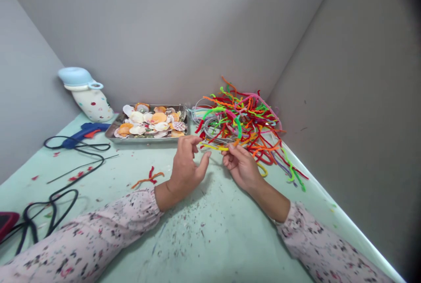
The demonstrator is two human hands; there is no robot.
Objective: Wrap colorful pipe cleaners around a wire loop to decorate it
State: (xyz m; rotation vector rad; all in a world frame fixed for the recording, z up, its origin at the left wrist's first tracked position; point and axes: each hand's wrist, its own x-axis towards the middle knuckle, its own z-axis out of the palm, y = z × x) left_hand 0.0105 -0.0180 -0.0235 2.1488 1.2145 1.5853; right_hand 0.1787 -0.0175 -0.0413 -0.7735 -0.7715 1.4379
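Note:
My right hand (241,164) pinches a curved, multicoloured fuzzy stem (239,126) near its orange and yellow part. The stem bends in an open ring of red, green, pink, teal, orange and yellow, and its yellow end points left. Just left of that end is my left hand (189,162), thumb and fingers apart, with nothing seen between them. Behind my right hand lies a tangled pile of coloured fuzzy stems (263,110), with a coil of grey wire (212,127) at its left side.
A metal tray (148,141) of seashells stands behind my left hand. Farther left are a white cup with a blue lid (94,104), a blue glue gun (80,135) and black cable (54,197). Small orange and red stems (151,178) lie on the green table (210,248).

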